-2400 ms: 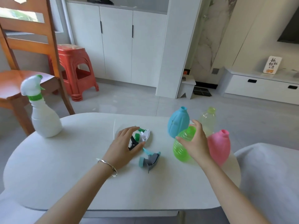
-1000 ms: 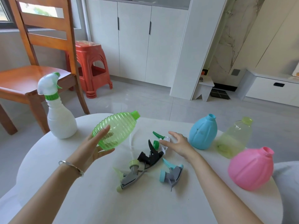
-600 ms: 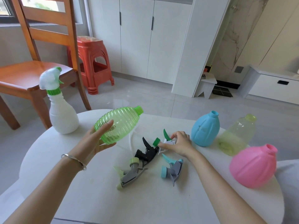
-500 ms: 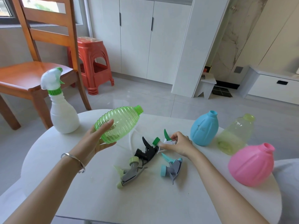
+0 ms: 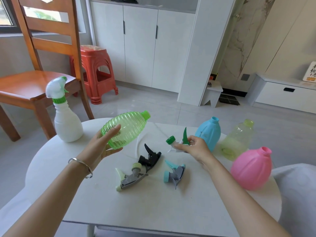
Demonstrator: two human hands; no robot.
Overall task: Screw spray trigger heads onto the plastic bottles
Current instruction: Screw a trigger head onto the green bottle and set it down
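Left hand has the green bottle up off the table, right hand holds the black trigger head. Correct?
Not quite. The head view shows the right hand holding the white trigger head with green collar; the black trigger head lies on the table. The left hand does hold the green bottle up.

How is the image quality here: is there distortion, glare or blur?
Head view: wide-angle bending leans the wooden chair and cabinet lines; daylight glare shines on the floor tiles; soft shadows lie under the trigger heads on the table; the forearms look slightly soft.

We see through one head-worn wide-angle camera, facing forward and down, close over the round white table [image 5: 153, 207], wooden chair [image 5: 42, 53] at ten o'clock, white cabinets [image 5: 142, 45] at twelve.
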